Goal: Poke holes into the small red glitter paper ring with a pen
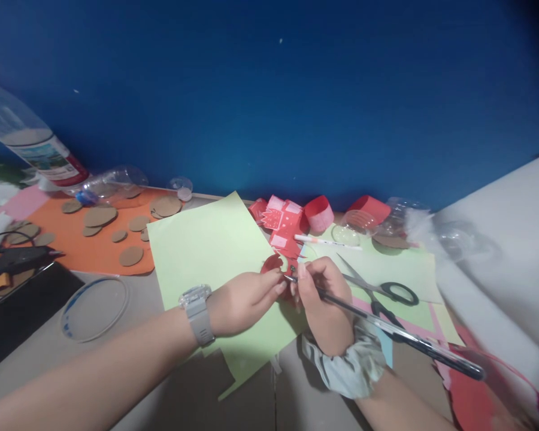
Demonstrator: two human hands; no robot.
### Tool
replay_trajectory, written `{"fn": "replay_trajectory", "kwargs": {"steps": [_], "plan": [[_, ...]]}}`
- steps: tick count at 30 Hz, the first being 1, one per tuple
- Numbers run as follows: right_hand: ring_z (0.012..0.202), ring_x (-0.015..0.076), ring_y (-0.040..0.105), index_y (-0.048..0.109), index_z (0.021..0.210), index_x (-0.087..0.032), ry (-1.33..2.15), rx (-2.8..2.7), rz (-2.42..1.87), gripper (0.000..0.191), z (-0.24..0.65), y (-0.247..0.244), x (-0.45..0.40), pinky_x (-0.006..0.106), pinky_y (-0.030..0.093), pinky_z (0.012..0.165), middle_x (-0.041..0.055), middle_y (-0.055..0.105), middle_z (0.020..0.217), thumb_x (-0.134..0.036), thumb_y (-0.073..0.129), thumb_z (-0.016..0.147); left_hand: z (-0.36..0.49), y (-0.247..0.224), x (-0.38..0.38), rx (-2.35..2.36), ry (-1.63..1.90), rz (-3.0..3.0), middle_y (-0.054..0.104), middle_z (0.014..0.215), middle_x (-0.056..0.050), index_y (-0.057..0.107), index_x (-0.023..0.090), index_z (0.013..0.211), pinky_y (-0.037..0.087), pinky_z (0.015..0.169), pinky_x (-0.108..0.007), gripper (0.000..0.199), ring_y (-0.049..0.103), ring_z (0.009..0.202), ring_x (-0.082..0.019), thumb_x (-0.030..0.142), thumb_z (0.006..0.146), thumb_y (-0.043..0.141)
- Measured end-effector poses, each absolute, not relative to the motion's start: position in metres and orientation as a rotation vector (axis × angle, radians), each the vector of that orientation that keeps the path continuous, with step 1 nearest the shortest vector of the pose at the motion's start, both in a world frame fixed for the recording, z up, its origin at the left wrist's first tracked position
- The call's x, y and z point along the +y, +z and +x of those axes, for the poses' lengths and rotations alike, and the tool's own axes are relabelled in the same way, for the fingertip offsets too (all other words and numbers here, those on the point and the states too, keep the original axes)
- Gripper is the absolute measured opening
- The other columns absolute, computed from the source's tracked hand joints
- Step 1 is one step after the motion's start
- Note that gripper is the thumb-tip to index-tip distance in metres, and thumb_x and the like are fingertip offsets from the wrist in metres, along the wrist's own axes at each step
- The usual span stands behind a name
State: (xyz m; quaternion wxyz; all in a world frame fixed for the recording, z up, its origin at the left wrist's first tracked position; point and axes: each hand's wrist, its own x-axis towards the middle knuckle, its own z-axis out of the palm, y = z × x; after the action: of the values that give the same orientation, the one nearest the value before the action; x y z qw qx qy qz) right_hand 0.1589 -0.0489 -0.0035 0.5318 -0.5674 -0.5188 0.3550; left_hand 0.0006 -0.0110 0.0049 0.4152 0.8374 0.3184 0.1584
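My left hand [247, 299], with a grey watch [198, 311] on its wrist, has its fingers together on a small curled red paper piece [270, 263]. In my right hand [326, 299] is a pen [424, 344], its tip touching or very close to the red piece near my left fingertips. A grey-green scrunchie [350, 368] circles my right wrist. Beneath both hands lies a pale green paper sheet [206, 251]. Scissors [377, 293] with black handles rest just right of my right hand, partly behind the pen. My fingers hide much of the red piece.
Cut red paper [290, 221] and a white marker [326, 241] lie beyond my hands. Cardboard discs [99, 216] cover an orange sheet [76, 251] at left, near a leaning plastic bottle [49, 155], a glue gun [18, 260] and a clear ring [94, 308]. A blue wall [269, 102] stands behind.
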Motion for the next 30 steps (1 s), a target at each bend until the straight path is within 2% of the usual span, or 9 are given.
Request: {"fn": "replay_trajectory", "kwargs": {"steps": [12, 30], "plan": [[0.041, 0.0084, 0.043, 0.042, 0.069, -0.022, 0.9, -1.158, -1.328, 0.024, 0.1557, -0.001, -0.0498, 0.021, 0.034, 0.041, -0.0076, 0.047, 0.051, -0.031, 0.056, 0.086, 0.0003, 0.0046, -0.0111, 0.804, 0.383, 2.113, 0.051, 0.075, 0.0, 0.041, 0.019, 0.083, 0.038, 0.066, -0.027, 0.03, 0.049, 0.067, -0.014, 0.036, 0.099, 0.021], [0.04, 0.0072, 0.043, 0.043, 0.068, -0.022, 0.858, -1.164, -1.353, 0.025, 0.1553, -0.001, -0.0506, 0.019, 0.036, 0.04, -0.0074, 0.049, 0.05, -0.032, 0.055, 0.087, 0.0013, 0.0061, -0.0102, 0.808, 0.379, 2.131, 0.051, 0.074, 0.0, 0.042, 0.019, 0.082, 0.035, 0.062, -0.027, 0.03, 0.048, 0.065, -0.014, 0.035, 0.099, 0.023]]}}
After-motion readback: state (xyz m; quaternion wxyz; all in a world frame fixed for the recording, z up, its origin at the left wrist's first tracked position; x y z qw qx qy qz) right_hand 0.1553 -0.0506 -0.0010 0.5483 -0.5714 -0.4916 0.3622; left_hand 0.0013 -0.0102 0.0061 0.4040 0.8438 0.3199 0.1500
